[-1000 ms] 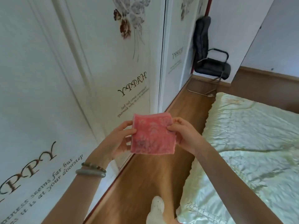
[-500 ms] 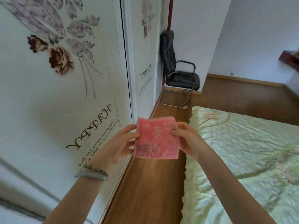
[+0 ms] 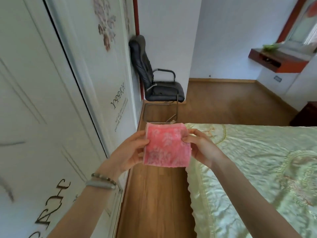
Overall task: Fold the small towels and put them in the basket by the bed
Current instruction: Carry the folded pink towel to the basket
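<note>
A small pink towel (image 3: 167,146) with a pale flower pattern is folded into a square and held up in front of me, above the wooden floor. My left hand (image 3: 127,152) pinches its left edge with thumb in front and fingers behind. My right hand (image 3: 201,148) pinches its right edge the same way. The basket is not in view.
White wardrobe doors (image 3: 56,117) with flower and HAPPY prints run along the left. A bed with a pale green quilt (image 3: 257,169) fills the right. A black office chair (image 3: 159,83) stands at the far end of the floor strip (image 3: 154,203). A red wall shelf (image 3: 277,60) hangs at upper right.
My view has turned right and lifted along the wardrobe toward the chair and far wall. The towel stays held between both hands in the same grip.
</note>
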The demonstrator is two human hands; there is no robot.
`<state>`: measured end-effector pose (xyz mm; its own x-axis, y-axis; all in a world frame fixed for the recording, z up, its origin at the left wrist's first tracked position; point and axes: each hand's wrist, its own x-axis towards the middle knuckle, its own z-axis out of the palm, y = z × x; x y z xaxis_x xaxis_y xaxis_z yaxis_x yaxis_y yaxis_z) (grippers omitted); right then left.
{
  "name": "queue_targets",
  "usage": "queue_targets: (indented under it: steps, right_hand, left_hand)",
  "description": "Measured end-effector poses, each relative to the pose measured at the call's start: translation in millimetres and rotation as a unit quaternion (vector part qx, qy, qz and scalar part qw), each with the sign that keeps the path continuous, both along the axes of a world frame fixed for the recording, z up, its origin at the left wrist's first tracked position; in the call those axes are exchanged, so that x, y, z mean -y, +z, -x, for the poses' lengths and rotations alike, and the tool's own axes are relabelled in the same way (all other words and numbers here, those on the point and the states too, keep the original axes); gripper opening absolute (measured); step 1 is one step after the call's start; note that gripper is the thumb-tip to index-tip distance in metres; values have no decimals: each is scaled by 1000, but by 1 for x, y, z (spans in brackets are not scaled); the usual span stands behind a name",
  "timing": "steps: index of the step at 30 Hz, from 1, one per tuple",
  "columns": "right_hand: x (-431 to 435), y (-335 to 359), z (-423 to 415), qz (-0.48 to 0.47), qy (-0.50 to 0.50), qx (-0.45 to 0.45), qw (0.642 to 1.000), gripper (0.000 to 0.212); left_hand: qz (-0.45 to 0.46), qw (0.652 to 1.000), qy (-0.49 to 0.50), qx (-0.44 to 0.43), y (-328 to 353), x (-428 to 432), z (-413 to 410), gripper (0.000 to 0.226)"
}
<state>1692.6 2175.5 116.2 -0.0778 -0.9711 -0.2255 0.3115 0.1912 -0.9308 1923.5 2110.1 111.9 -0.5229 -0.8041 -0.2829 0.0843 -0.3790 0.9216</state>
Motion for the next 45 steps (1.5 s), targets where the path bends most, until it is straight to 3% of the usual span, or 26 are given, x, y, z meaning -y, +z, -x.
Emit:
queue_targets:
  steps: [6,12,31,45]
  right_hand:
    - [104,8,42,7,-47,20,999,34]
    - [203,-8,112,-19,-82,7,996,21]
    - [539,-7,350,-40,-73,-40,996,17]
    - [770,-25,501,-53,-238,21,969,18]
  left_hand:
    - [23,996,-80,8,5,133,51,22]
    - [9,993,-121,10,-13,244,122,25]
    - [2,997,-79,24,-22,578,365,23]
    - [-30,977,-208,23,-27,862,559,28]
